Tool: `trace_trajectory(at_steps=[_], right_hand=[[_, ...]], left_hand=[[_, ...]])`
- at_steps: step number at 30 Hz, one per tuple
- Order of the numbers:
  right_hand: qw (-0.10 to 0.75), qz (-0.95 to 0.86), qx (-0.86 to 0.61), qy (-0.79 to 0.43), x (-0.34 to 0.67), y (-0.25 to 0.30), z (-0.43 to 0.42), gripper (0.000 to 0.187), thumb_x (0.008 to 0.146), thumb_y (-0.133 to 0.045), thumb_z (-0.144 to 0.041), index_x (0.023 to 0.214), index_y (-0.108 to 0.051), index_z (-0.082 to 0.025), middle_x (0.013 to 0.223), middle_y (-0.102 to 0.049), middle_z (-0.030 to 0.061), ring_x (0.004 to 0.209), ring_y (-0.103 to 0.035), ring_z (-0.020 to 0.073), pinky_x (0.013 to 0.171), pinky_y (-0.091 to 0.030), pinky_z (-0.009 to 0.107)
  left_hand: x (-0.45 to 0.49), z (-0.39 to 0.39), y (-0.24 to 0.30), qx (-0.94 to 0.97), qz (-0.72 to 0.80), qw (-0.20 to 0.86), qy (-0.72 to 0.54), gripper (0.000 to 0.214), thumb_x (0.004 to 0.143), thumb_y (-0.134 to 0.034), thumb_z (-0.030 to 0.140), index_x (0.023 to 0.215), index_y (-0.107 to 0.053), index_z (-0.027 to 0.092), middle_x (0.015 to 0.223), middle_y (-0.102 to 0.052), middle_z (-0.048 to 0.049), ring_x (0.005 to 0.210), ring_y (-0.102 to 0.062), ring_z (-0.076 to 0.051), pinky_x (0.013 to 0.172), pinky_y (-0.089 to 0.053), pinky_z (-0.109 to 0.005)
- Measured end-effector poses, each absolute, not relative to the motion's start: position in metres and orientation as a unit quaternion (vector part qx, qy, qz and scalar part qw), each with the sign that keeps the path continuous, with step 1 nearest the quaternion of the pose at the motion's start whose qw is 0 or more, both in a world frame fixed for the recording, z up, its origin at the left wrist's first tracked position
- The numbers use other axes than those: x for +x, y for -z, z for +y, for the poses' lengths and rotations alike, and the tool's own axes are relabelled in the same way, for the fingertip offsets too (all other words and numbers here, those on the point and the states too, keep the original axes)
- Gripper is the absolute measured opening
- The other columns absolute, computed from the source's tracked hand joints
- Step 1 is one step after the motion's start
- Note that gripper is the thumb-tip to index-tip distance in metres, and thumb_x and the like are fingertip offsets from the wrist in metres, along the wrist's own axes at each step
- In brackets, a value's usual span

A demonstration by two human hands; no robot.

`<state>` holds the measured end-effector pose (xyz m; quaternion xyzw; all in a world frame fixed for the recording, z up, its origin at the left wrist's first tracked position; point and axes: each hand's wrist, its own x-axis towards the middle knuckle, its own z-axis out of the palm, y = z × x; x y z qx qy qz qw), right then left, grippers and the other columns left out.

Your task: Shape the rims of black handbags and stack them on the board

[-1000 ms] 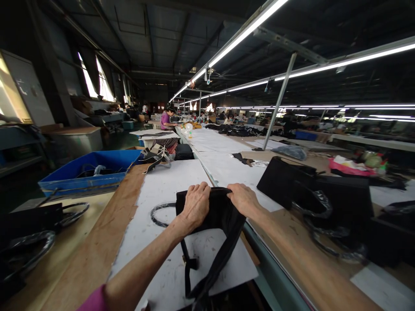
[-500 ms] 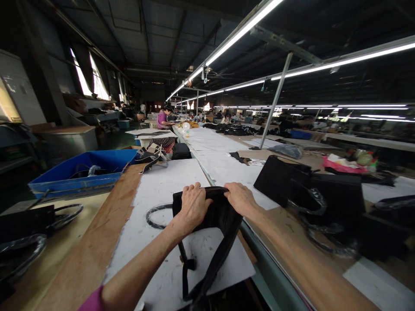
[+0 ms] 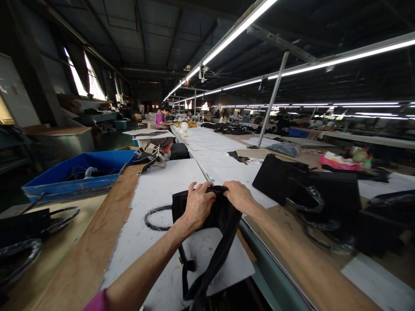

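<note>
A black bag (image 3: 223,216) stands before me on the white-covered table, its open side and hanging black strips facing me. My left hand (image 3: 199,205) grips its top edge near the middle, fingers bent over the far side. Right of it, my right hand (image 3: 239,196) pinches the same edge at the bag's right corner. A handle wrapped in clear plastic (image 3: 157,218) loops out from the bag's left side onto the white sheet (image 3: 136,242). What my fingertips press against behind the edge is hidden.
Black bags with wrapped handles (image 3: 282,177) stand on the right; another black bag (image 3: 27,224) lies at left. A blue bin (image 3: 42,186) sits beyond it. A slanted metal post (image 3: 274,99) rises from the table. A person in purple (image 3: 160,119) works farther back.
My left hand has shifted slightly to the right along the bag's top edge, its fingers spreading a little. My right hand stays at the corner. The view has turned slightly.
</note>
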<state>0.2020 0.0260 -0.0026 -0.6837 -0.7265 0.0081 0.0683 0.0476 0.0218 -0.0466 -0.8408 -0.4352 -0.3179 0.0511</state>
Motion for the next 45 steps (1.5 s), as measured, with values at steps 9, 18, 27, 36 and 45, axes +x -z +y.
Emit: trace_trajectory(at_steps=[9,18,27,36,45], right_hand=[[0.102,-0.749,-0.654,-0.025,0.209,0.004,0.021,0.021,0.074,-0.052,-0.040,0.081,-0.061,-0.022,0.081,-0.062,0.0010,0.077,-0.054,0.0143,0.058,-0.028,0.022],[0.113,-0.740,-0.663,-0.002,0.207,0.006,0.023,0.020,0.080,-0.045,-0.033,0.077,-0.061,-0.022,0.077,-0.060,0.0017,0.075,-0.053,0.0148,0.057,-0.026,0.024],[0.105,-0.747,-0.656,-0.013,0.209,0.004,0.023,0.020,0.081,-0.043,-0.031,0.076,-0.059,-0.021,0.075,-0.059,0.0010,0.073,-0.052,0.0139,0.057,-0.026,0.023],[0.114,-0.762,-0.637,-0.027,0.210,0.003,0.025,0.021,0.081,-0.042,-0.030,0.082,-0.061,-0.021,0.079,-0.062,0.0023,0.077,-0.054,0.0141,0.060,-0.029,0.022],[0.125,-0.773,-0.621,-0.041,0.212,0.001,0.021,0.022,0.081,-0.042,-0.031,0.080,-0.062,-0.021,0.076,-0.062,0.0010,0.074,-0.053,0.0128,0.060,-0.030,0.021]], left_hand=[[0.046,0.040,0.041,-0.792,-0.506,-0.013,0.341,0.007,0.076,-0.052,0.023,0.076,-0.059,0.021,0.083,-0.062,0.0008,0.076,-0.054,-0.014,0.069,-0.037,-0.026],[0.044,0.052,0.038,-0.759,-0.557,-0.072,0.329,0.010,0.070,-0.058,0.031,0.074,-0.057,0.022,0.066,-0.061,0.0024,0.068,-0.055,-0.015,0.059,-0.034,-0.024],[0.031,0.057,0.021,-0.837,-0.472,-0.109,0.255,0.019,0.072,-0.053,0.025,0.087,-0.064,0.024,0.082,-0.066,0.0006,0.081,-0.057,-0.017,0.069,-0.040,-0.025],[0.050,0.055,0.014,-0.865,-0.426,-0.124,0.234,0.024,0.070,-0.056,0.029,0.092,-0.064,0.026,0.086,-0.067,0.0014,0.083,-0.057,-0.017,0.074,-0.041,-0.025],[0.053,0.061,0.016,-0.847,-0.444,-0.172,0.237,0.023,0.070,-0.055,0.030,0.089,-0.065,0.025,0.081,-0.067,0.0024,0.082,-0.057,-0.017,0.074,-0.042,-0.024]])
